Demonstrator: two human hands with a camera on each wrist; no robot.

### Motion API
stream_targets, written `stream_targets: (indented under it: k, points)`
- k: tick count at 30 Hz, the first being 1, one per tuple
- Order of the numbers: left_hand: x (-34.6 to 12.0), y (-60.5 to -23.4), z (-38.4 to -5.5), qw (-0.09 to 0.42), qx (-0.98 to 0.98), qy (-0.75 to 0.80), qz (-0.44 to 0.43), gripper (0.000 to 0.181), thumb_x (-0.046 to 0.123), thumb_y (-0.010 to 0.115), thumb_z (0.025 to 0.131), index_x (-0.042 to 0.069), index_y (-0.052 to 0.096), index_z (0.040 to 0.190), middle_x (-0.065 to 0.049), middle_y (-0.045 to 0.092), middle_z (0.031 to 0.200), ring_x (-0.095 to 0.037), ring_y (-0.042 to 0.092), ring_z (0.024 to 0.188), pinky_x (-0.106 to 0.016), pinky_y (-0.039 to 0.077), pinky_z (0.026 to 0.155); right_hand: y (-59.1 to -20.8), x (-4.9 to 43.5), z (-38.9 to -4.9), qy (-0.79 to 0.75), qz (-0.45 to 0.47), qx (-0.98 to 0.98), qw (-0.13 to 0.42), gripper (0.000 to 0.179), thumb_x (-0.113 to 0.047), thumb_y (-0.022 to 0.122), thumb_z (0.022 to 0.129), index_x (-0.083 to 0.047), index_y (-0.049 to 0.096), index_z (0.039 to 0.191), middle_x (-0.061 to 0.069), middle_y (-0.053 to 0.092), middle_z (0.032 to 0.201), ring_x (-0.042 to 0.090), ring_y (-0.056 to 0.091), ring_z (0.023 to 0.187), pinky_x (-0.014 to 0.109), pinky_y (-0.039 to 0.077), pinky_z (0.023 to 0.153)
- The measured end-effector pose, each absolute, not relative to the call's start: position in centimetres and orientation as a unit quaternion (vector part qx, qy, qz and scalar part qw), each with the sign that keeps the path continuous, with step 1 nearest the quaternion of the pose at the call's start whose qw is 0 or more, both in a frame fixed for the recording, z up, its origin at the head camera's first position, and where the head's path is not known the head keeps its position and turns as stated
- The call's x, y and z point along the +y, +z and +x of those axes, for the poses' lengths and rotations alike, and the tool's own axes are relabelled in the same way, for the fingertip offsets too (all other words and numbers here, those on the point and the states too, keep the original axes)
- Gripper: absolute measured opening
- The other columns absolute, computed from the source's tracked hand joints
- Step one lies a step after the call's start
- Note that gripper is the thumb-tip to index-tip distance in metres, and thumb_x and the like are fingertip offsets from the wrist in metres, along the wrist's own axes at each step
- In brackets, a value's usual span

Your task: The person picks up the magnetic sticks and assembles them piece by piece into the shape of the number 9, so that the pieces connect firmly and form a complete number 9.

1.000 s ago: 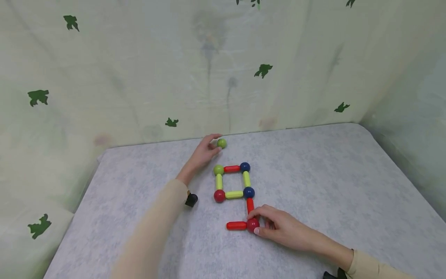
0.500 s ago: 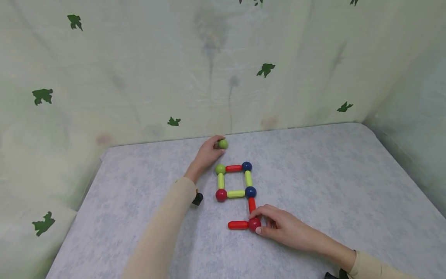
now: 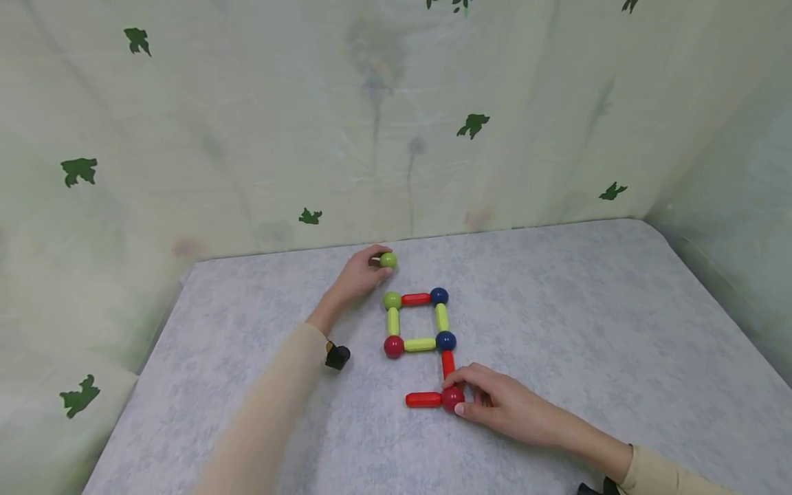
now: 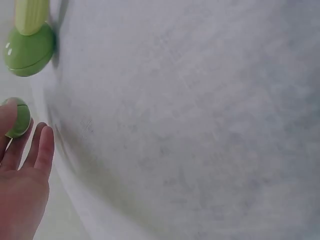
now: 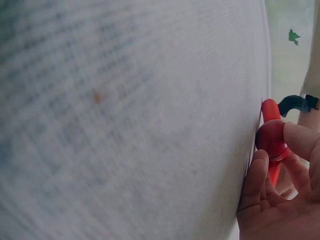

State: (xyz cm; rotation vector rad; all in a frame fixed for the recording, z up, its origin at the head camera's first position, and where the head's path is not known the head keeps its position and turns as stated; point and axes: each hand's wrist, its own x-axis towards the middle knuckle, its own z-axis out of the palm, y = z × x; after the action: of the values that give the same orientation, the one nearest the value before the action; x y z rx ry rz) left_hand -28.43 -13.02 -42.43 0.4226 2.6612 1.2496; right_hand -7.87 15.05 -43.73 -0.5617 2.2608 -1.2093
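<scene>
Near the table's back edge, my left hand (image 3: 357, 276) pinches a loose green ball (image 3: 388, 260) between thumb and fingers. The left wrist view shows this ball (image 4: 19, 120) with the thumb over it. My right hand (image 3: 516, 411) holds a red ball (image 3: 453, 399) at the near right corner of a ball-and-rod figure on the table. From that ball one red rod (image 3: 423, 399) points left, and another red rod (image 3: 448, 363) runs away to a blue ball (image 3: 445, 340). Beyond lies a square with a second blue ball (image 3: 439, 295), a green ball (image 3: 392, 300) and a red ball (image 3: 393, 346) at its corners.
The square's sides are yellow-green rods (image 3: 420, 344) and a red rod (image 3: 415, 299). A pale patterned cloth covers the table (image 3: 588, 330). Behind it hangs a light curtain (image 3: 247, 124) with green leaf shapes. A black camera (image 3: 337, 357) sits at the left wrist.
My left hand has closed on the loose green ball and drawn it slightly left and nearer. The right hand keeps its hold on the red ball, and the figure has not moved.
</scene>
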Motion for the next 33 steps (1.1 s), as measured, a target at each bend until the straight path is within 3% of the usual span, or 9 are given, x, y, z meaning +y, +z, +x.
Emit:
stream_targets:
  k: [4, 15, 24, 33]
  points:
    - [-13.7, -42.0, -27.9, 0.071, 0.886, 0.437, 0.137, 0.046, 0.007, 0.063, 0.095, 0.004, 0.051, 0.138, -0.014, 0.053, 0.136, -0.029, 0.055, 0.118, -0.041, 0.048, 0.092, -43.8, 15.1, -7.9, -0.448, -0.205, 0.832, 0.255, 0.031, -0.038, 0.065, 0.095, -0.035, 0.058, 0.125, -0.008, 0.057, 0.104, 0.016, 0.055, 0.084, 0.028, 0.047, 0.067]
    - [-15.8, -41.4, -25.1, 0.024, 0.874, 0.462, 0.147, 0.046, 0.003, 0.064, 0.094, 0.002, 0.048, 0.138, -0.013, 0.056, 0.129, -0.027, 0.056, 0.112, -0.04, 0.048, 0.093, -43.7, 15.0, -7.6, -0.451, -0.209, 0.831, 0.25, 0.031, -0.037, 0.066, 0.095, -0.034, 0.058, 0.124, -0.007, 0.057, 0.103, 0.017, 0.055, 0.084, 0.027, 0.046, 0.066]
    - [-16.7, -40.2, -20.3, 0.016, 0.877, 0.451, 0.165, 0.04, 0.009, 0.067, 0.094, 0.007, 0.054, 0.132, -0.004, 0.059, 0.121, -0.019, 0.056, 0.111, -0.036, 0.05, 0.089, -43.6, 15.0, -7.8, -0.453, -0.212, 0.829, 0.248, 0.03, -0.036, 0.065, 0.095, -0.035, 0.058, 0.124, -0.008, 0.056, 0.101, 0.017, 0.054, 0.083, 0.028, 0.046, 0.066]
    - [-16.5, -39.1, -15.3, 0.022, 0.869, 0.454, 0.194, 0.043, 0.003, 0.071, 0.09, 0.01, 0.057, 0.13, 0.0, 0.06, 0.12, -0.018, 0.055, 0.107, -0.032, 0.051, 0.084, -43.7, 15.0, -7.8, -0.449, -0.211, 0.833, 0.246, 0.031, -0.037, 0.065, 0.095, -0.033, 0.058, 0.125, -0.007, 0.057, 0.102, 0.017, 0.054, 0.083, 0.028, 0.046, 0.066]
